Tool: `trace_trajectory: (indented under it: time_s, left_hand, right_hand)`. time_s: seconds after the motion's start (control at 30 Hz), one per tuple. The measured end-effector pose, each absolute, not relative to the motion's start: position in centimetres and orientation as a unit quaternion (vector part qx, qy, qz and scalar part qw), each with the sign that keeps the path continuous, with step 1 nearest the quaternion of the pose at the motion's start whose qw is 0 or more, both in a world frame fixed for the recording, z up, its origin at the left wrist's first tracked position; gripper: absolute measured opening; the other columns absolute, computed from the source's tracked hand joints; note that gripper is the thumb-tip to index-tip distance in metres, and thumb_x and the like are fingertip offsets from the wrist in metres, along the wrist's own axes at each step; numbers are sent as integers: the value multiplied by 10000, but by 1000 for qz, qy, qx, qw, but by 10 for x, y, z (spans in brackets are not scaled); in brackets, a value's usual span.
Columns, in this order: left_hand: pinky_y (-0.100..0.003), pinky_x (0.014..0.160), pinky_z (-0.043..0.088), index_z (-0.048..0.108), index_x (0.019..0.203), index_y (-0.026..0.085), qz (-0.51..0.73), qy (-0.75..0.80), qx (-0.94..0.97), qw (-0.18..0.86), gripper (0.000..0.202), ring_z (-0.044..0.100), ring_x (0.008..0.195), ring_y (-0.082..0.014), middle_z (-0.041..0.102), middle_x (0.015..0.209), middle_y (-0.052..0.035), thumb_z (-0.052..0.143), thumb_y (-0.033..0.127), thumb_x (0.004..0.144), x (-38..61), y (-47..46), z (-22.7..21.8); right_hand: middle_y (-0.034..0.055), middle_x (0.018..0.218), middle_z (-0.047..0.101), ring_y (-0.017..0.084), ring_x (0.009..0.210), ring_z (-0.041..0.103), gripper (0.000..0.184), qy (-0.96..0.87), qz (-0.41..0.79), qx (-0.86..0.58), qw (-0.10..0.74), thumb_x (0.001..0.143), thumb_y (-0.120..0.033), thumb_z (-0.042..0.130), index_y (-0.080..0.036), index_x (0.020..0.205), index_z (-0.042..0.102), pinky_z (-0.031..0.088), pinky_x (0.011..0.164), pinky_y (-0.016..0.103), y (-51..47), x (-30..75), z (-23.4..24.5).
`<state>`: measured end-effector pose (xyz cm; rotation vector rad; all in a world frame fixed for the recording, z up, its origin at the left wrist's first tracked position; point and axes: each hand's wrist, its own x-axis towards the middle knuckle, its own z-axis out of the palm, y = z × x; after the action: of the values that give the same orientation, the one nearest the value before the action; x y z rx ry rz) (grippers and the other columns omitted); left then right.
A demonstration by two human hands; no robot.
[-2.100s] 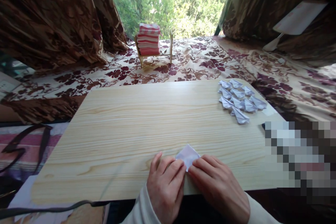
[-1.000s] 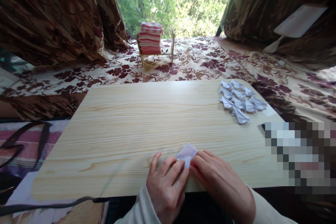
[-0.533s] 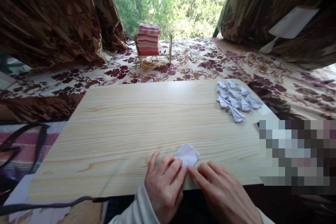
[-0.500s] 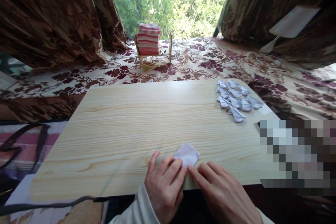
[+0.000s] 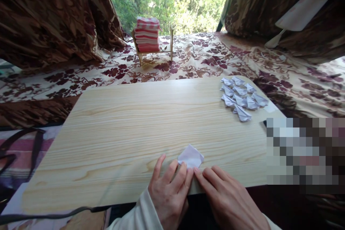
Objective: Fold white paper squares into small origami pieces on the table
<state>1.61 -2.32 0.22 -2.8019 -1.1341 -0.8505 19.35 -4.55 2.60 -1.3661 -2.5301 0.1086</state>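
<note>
A small piece of folded white paper lies on the wooden tabletop near its front edge, one corner pointing away from me. My left hand presses the paper's lower left edge with its fingertips, the little finger raised off to the side. At the lower right edge, my right hand pinches the paper with its index fingertip in front and the other fingers curled. Both thumbs are mostly hidden beneath the hands. Several folded paper pieces with pointed ends sit grouped at the table's far right corner.
The light wooden table stands before a ledge with floral cloth. On that ledge are a small rack with pink-and-white folded cloths and a white lamp. A blurred-out area covers the right side. A dark strap crosses the lower left.
The view has tilted down and shifted slightly, so the background sits higher. Both hands remain at the lower edge of the paper, with barely any movement of the fingers.
</note>
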Motion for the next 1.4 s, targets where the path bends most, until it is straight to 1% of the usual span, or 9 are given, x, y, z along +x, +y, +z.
trace_trajectory:
  time_s: [0.17, 0.3, 0.43, 0.53, 0.67, 0.8, 1.0, 1.27, 1.4]
  left_hand:
    - [-462, 1082, 164, 607, 1080, 123, -271, -354, -895, -11, 326, 510, 1004, -206, 652, 1003, -56, 357, 171, 876, 19, -20, 2]
    - [-431, 1018, 236, 613, 1030, 105, -296, -352, -888, -25, 311, 513, 929, -196, 649, 945, -56, 361, 142, 852, 26, -20, 1]
    - [-461, 953, 291, 634, 945, 153, -300, -376, -875, -58, 271, 510, 930, -215, 631, 877, -51, 397, 157, 813, 27, -14, 4]
    - [-503, 972, 272, 642, 908, 184, -309, -375, -870, -79, 264, 489, 1057, -249, 633, 975, -60, 408, 162, 788, 19, -8, 6]
    - [-498, 1040, 201, 607, 1053, 173, -295, -354, -886, -52, 317, 453, 1159, -241, 612, 1159, -51, 409, 127, 810, 7, -8, 2]
    - [-496, 1059, 186, 609, 1067, 182, -293, -369, -881, -48, 316, 472, 1137, -225, 630, 1133, -43, 411, 126, 826, 6, -14, -2]
    - [-500, 1072, 171, 604, 1087, 164, -301, -375, -875, -56, 318, 486, 1113, -221, 634, 1122, -54, 400, 151, 844, 9, -16, -5]
    - [-470, 1082, 202, 619, 1074, 170, -330, -385, -859, -71, 286, 518, 1096, -200, 653, 1097, -50, 438, 158, 853, 10, -15, -4]
    - [-448, 1078, 225, 640, 1024, 171, -347, -400, -844, -85, 238, 548, 1063, -195, 669, 1077, -39, 490, 161, 839, 13, -14, -2]
  right_hand:
    - [65, 786, 564, 190, 682, 505, 405, -874, 31, -469, 128, 750, 5, 365, -77, 1116, 517, 441, 604, 292, -45, 195, 25]
    - [74, 777, 563, 199, 681, 501, 376, -878, 6, -460, 135, 769, 3, 351, -58, 1101, 518, 444, 599, 308, -44, 193, 25]
    - [74, 774, 566, 199, 677, 500, 341, -880, -4, -459, 122, 769, 16, 352, -79, 1032, 547, 450, 588, 319, -46, 190, 28]
    - [71, 787, 567, 200, 689, 507, 377, -882, 7, -458, 112, 765, 25, 363, -67, 1090, 531, 466, 593, 325, -47, 193, 28]
    - [70, 809, 567, 196, 712, 518, 429, -882, 33, -453, 124, 784, 23, 349, -70, 1179, 488, 484, 624, 327, -47, 200, 27]
    - [76, 828, 572, 193, 722, 523, 438, -884, 53, -442, 140, 803, 11, 338, -71, 1219, 450, 488, 632, 321, -49, 202, 29]
    - [65, 830, 569, 198, 711, 512, 390, -887, 76, -442, 109, 807, -39, 403, -106, 1182, 486, 483, 618, 324, -47, 195, 32]
    - [94, 780, 588, 204, 656, 504, 377, -898, -14, -429, 95, 758, -5, 382, -36, 1099, 541, 443, 541, 304, -41, 184, 25]
    - [104, 754, 587, 206, 650, 504, 357, -900, -19, -425, 91, 770, 3, 360, -26, 1064, 561, 435, 536, 306, -39, 179, 23]
